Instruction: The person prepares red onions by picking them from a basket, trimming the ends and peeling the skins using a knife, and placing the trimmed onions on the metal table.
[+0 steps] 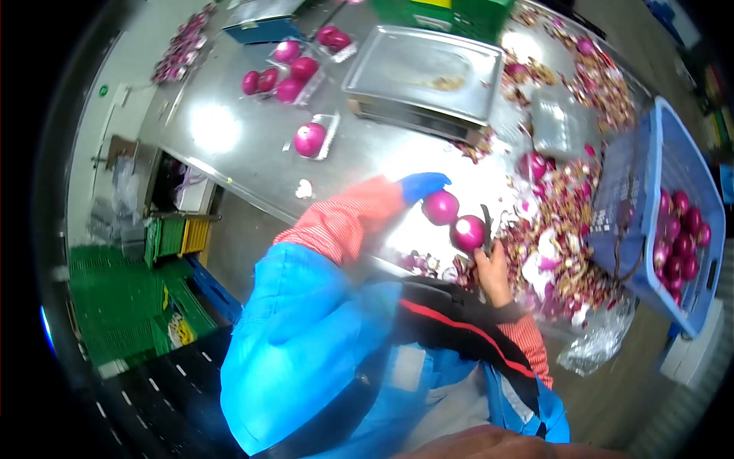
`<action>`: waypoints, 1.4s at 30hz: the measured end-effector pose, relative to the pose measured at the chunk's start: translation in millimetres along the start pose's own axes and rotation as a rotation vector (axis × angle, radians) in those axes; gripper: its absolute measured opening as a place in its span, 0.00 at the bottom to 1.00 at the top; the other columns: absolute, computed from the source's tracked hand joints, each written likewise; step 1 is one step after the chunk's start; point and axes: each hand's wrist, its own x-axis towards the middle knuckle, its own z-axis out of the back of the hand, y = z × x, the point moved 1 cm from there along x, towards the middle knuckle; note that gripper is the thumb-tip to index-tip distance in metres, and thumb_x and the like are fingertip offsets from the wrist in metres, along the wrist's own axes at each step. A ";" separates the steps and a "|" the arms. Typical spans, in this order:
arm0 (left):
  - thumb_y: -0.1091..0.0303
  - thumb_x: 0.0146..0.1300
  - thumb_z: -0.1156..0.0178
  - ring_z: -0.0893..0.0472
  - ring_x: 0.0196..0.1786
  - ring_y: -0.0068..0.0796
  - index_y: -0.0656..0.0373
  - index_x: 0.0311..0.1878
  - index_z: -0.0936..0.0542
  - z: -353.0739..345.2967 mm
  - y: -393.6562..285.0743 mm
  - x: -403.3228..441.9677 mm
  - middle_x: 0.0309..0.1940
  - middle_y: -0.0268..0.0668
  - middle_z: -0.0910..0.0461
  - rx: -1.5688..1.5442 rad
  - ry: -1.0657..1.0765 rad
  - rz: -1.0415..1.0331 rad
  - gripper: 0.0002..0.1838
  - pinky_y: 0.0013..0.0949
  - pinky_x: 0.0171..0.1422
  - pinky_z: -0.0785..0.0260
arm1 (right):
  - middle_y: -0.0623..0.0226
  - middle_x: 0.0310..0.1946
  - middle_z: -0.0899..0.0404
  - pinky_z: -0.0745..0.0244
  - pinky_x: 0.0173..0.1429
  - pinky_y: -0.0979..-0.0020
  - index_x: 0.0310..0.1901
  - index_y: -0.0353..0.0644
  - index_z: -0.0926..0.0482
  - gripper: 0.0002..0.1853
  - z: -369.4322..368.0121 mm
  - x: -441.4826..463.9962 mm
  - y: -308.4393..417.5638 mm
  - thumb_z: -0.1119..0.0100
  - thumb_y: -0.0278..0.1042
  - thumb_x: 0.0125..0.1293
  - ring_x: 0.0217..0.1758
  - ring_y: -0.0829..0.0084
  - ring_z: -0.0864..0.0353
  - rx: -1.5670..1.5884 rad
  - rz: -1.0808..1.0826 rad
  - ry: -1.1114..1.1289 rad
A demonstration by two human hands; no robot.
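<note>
My left hand (424,186), in a blue glove, is closed around the far side of a peeled red onion (441,208); its thumb is hidden. My bare right hand (495,277) grips a knife (486,222), its dark blade pointing away from me. Just left of the blade is a second shiny red onion (467,234), close to my right fingertips. Loose onion skins (554,252) lie heaped to the right of both hands. On the steel table (245,161) to the left, another red onion (310,139) sits in a clear tray (329,136).
A metal scale (424,73) stands at the back, before a green crate (466,19). More packed onions (290,89) sit at the left. A blue crate (612,195) holding several onions stands at the right, near clear plastic trays (562,122). Green crates (107,298) are on the floor.
</note>
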 end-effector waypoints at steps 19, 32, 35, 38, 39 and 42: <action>0.64 0.65 0.43 0.30 0.20 0.20 0.51 0.39 0.18 300.5 -50.3 -47.1 0.21 0.27 0.27 -0.815 -1.189 0.121 0.06 0.24 0.22 0.41 | 0.79 0.25 0.29 0.41 0.24 0.80 0.53 0.39 0.24 0.12 -41.9 32.3 144.8 0.45 0.31 0.70 0.21 0.86 0.35 0.069 0.252 0.163; 0.40 0.63 0.44 0.19 0.52 0.55 0.58 0.52 0.18 454.8 40.3 36.0 0.50 0.54 0.19 0.701 -0.951 0.673 0.29 0.52 0.56 0.27 | 0.78 0.26 0.27 0.37 0.27 0.81 0.47 0.38 0.22 0.07 -38.7 31.6 102.3 0.43 0.29 0.71 0.25 0.86 0.32 0.128 -0.073 0.105; 0.37 0.60 0.43 0.19 0.52 0.56 0.59 0.55 0.20 444.9 40.8 51.3 0.52 0.56 0.20 0.732 -0.889 0.721 0.34 0.50 0.56 0.27 | 0.77 0.28 0.26 0.35 0.31 0.81 0.46 0.37 0.22 0.07 -34.5 33.9 121.8 0.43 0.29 0.70 0.27 0.86 0.31 0.159 -0.065 0.098; 0.44 0.60 0.39 0.21 0.55 0.55 0.63 0.59 0.25 444.3 56.3 69.2 0.51 0.57 0.20 0.668 -1.136 0.626 0.33 0.47 0.58 0.28 | 0.76 0.30 0.24 0.33 0.35 0.80 0.47 0.36 0.21 0.08 -30.7 34.8 114.0 0.43 0.30 0.70 0.31 0.85 0.30 0.153 -0.028 0.086; 0.50 0.62 0.39 0.21 0.56 0.54 0.64 0.62 0.28 431.2 49.0 74.2 0.51 0.57 0.21 0.378 -1.409 0.528 0.32 0.47 0.60 0.29 | 0.73 0.33 0.21 0.30 0.40 0.78 0.47 0.35 0.21 0.09 -27.9 34.9 104.9 0.42 0.31 0.70 0.35 0.82 0.27 0.115 -0.033 0.105; 0.65 0.66 0.40 0.24 0.60 0.40 0.64 0.62 0.28 364.2 -0.6 112.9 0.58 0.45 0.23 0.134 -1.642 -0.178 0.23 0.39 0.66 0.33 | 0.71 0.34 0.18 0.29 0.42 0.76 0.46 0.36 0.20 0.10 -27.4 29.7 90.5 0.42 0.31 0.69 0.37 0.81 0.25 0.113 0.035 0.062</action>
